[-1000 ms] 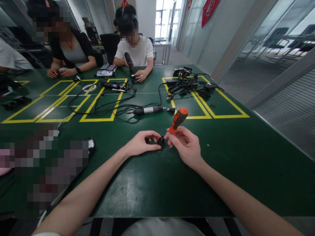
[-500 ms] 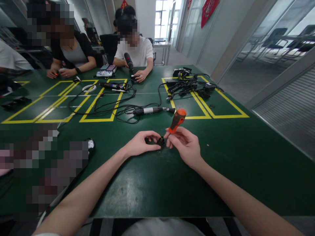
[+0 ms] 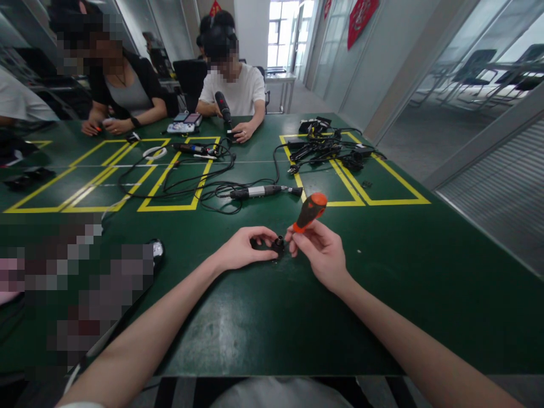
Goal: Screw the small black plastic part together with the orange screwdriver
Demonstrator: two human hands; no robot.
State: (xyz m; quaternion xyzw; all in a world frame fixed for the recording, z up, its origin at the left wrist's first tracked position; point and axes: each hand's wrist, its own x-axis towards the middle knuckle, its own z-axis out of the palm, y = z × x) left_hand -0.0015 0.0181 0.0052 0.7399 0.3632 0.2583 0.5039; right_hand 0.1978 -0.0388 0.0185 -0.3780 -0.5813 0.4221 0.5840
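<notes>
Between the fingertips and thumb of my left hand [image 3: 243,247] is a small black cylindrical part [image 3: 278,245], held against the table with its round opening facing up. My right hand [image 3: 322,249] pinches a screwdriver [image 3: 311,212] just under its orange and dark grey handle. The handle leans up and to the right, above the fingers. Its tip is hidden by my fingers, close to the black part's right side, and I cannot tell whether it touches.
Beyond my hands lies a grey and black electric screwdriver [image 3: 259,191] with looped cable. Black cables and adapters [image 3: 317,148] are heaped at back right within yellow tape outlines. A blurred-out object [image 3: 110,289] lies by my left forearm. Across the table, a person [image 3: 232,85] holds a power tool.
The screwdriver handle has tilted left, then back right and slightly lower, within my right hand. My left hand and the black part have stayed in place.
</notes>
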